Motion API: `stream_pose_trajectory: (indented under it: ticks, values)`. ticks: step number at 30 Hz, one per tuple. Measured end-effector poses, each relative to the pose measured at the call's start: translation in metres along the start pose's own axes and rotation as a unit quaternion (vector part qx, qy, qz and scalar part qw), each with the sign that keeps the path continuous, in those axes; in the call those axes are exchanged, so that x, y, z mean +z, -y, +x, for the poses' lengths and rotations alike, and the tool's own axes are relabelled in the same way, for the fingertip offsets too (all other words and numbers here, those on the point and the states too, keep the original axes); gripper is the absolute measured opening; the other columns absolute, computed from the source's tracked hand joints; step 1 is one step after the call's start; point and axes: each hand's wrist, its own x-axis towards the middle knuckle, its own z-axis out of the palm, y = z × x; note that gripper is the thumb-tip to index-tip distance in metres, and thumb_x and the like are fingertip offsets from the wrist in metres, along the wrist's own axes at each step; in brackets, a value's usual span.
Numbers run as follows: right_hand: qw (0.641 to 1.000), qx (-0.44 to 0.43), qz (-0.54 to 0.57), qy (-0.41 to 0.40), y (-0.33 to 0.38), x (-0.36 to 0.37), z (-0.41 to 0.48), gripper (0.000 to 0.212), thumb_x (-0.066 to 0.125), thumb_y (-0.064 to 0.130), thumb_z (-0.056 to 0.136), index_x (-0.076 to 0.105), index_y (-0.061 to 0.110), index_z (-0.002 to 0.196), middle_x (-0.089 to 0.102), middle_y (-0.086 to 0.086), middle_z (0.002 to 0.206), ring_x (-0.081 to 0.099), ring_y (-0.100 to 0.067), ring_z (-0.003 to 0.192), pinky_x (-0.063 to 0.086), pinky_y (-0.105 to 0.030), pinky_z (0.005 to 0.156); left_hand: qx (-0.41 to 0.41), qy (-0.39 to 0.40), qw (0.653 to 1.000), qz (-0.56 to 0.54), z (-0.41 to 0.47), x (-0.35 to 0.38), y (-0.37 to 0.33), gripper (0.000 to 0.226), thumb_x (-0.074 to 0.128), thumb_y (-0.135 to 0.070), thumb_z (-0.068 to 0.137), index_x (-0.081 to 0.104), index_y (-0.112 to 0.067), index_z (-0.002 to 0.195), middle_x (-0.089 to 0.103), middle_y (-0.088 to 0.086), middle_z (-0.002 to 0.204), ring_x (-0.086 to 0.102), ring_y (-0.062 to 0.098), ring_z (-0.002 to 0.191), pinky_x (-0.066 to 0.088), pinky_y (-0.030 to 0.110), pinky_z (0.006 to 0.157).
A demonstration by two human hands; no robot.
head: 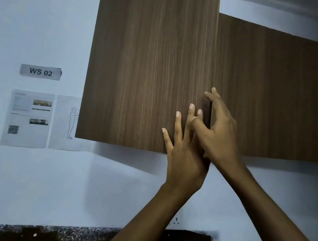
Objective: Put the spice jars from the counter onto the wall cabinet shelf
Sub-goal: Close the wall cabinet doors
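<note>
Wall cabinet door [149, 67] ajar, right hand [220, 131] curled round its edge, left hand [185, 161] flat, straight-fingered, on its front.

Cabinet door [149, 71] edge — left hand [184, 161], right hand [221, 137]

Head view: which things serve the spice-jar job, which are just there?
Job: brown wood-grain wall cabinet door; left hand flat on it; right hand hooking its edge; dark speckled stone counter.
Bystanders: grey WS 02 wall sign; printed paper sheets.
</note>
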Motion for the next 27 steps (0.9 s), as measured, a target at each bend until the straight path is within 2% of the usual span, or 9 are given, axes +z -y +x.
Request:
stream_pose_trajectory:
  ticks: [3,6,8,13,17,23,27]
  values:
    - [1.000,0.001,-0.022,0.002,-0.026,0.008,0.005,0.056,0.050,0.025,0.094,0.029,0.021,0.146,0.017,0.008,0.157,0.018,-0.007,0.143,0.018,-0.023,0.109,-0.008,0.010,1.000,0.010,0.006,0.023,0.002,0.081,0.045,-0.040,0.095,-0.020,-0.028,0.141,-0.024,-0.009,0.153,-0.033,0.018,0.139,-0.023,0.048,0.109]
    - [0.998,-0.002,-0.067,0.006,-0.051,0.014,0.009,0.057,0.046,0.027,0.095,0.025,0.020,0.147,0.012,0.010,0.158,0.014,-0.010,0.145,0.014,-0.039,0.118,-0.019,0.021,0.999,0.025,0.013,0.042,0.004,0.079,0.041,-0.043,0.096,-0.024,-0.031,0.139,-0.026,-0.009,0.153,-0.036,0.017,0.137,-0.023,0.049,0.110]
    - [0.997,-0.002,-0.078,0.009,-0.065,0.018,0.012,0.056,0.044,0.029,0.096,0.024,0.020,0.147,0.010,0.010,0.158,0.013,-0.014,0.145,0.015,-0.045,0.118,-0.026,0.025,0.999,0.030,0.016,0.054,0.005,0.078,0.040,-0.045,0.096,-0.025,-0.032,0.138,-0.027,-0.009,0.153,-0.037,0.016,0.137,-0.023,0.050,0.110]
    - [0.993,-0.004,-0.120,0.013,-0.093,0.025,0.019,0.066,0.029,0.045,0.085,0.022,0.024,0.148,0.008,0.013,0.158,0.010,-0.015,0.145,0.014,-0.040,0.114,-0.038,0.029,0.997,0.058,0.023,0.079,0.011,0.076,0.034,-0.050,0.096,-0.026,-0.031,0.137,-0.030,-0.008,0.151,-0.038,0.018,0.136,-0.024,0.051,0.110]
    - [0.989,-0.002,-0.145,0.025,-0.116,0.031,0.024,0.068,0.026,0.047,0.085,0.018,0.025,0.149,0.004,0.014,0.158,0.007,-0.013,0.145,0.013,-0.042,0.114,-0.046,0.030,0.995,0.082,0.030,0.102,0.019,0.076,0.033,-0.051,0.096,-0.026,-0.029,0.138,-0.031,-0.006,0.151,-0.038,0.020,0.136,-0.024,0.051,0.109]
    - [0.984,0.005,-0.171,0.057,-0.148,0.042,0.034,0.068,0.021,0.048,0.085,0.012,0.027,0.149,-0.001,0.013,0.158,0.003,-0.015,0.146,0.011,-0.046,0.116,-0.062,0.028,0.991,0.111,0.040,0.132,0.030,0.074,0.033,-0.052,0.095,-0.016,-0.027,0.145,-0.026,-0.003,0.154,-0.032,0.023,0.139,-0.023,0.052,0.109]
    - [0.982,-0.002,-0.176,0.072,-0.171,0.050,0.039,0.062,0.028,0.045,0.095,0.007,0.027,0.150,-0.005,0.012,0.158,0.001,-0.018,0.146,0.008,-0.047,0.117,-0.070,0.029,0.988,0.137,0.046,0.150,0.038,0.077,0.034,-0.052,0.095,-0.017,-0.025,0.145,-0.029,-0.003,0.151,-0.033,0.025,0.138,-0.020,0.054,0.110]
